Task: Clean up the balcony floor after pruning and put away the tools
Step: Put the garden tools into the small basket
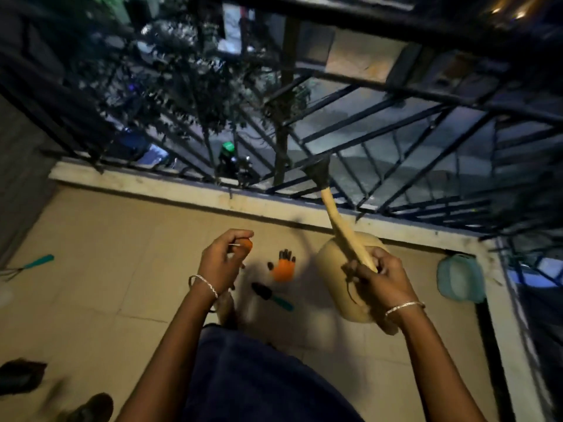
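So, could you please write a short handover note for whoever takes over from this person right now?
Hands: the left hand pinches a small orange item, too blurred to identify. The right hand grips the beige watering can at the base of its spout, which points towards the railing.
On the floor: an orange glove with a teal-handled trowel just beside it, a teal-handled hand rake at the far left, and a teal container at the right edge.
Done: nothing visibly put away yet.
Left: probably stow the can, gather the glove, trowel and rake, then clean the floor.
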`<state>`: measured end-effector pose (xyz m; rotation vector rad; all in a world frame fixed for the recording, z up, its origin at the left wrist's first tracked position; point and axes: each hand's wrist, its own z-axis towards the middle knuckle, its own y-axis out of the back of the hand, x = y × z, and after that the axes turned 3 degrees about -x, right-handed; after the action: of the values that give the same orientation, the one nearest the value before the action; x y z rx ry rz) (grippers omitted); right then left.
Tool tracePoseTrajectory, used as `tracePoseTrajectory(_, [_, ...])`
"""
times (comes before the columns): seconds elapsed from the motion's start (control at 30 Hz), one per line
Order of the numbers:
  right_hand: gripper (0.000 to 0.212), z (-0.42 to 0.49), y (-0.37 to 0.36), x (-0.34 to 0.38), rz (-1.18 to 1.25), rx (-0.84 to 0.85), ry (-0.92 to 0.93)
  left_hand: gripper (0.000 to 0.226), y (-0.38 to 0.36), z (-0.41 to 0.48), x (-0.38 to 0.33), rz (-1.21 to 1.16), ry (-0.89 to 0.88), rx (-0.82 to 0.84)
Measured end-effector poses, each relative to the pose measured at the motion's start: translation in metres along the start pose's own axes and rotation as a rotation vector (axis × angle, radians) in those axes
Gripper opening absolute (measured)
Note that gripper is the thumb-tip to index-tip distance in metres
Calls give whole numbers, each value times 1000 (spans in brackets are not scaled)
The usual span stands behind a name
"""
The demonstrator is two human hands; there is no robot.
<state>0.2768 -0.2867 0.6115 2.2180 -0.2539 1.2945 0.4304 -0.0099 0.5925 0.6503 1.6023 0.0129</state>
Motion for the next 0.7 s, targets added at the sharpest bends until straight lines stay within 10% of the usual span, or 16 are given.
tracePoseTrajectory(0.37, [14, -112, 109, 41, -293, -405, 188, 30, -124, 0, -153, -130, 32, 735])
tracePoseTrajectory(0.7, [39, -174, 118, 50, -240, -695, 96, 37, -186, -2, -215, -181, 29, 999])
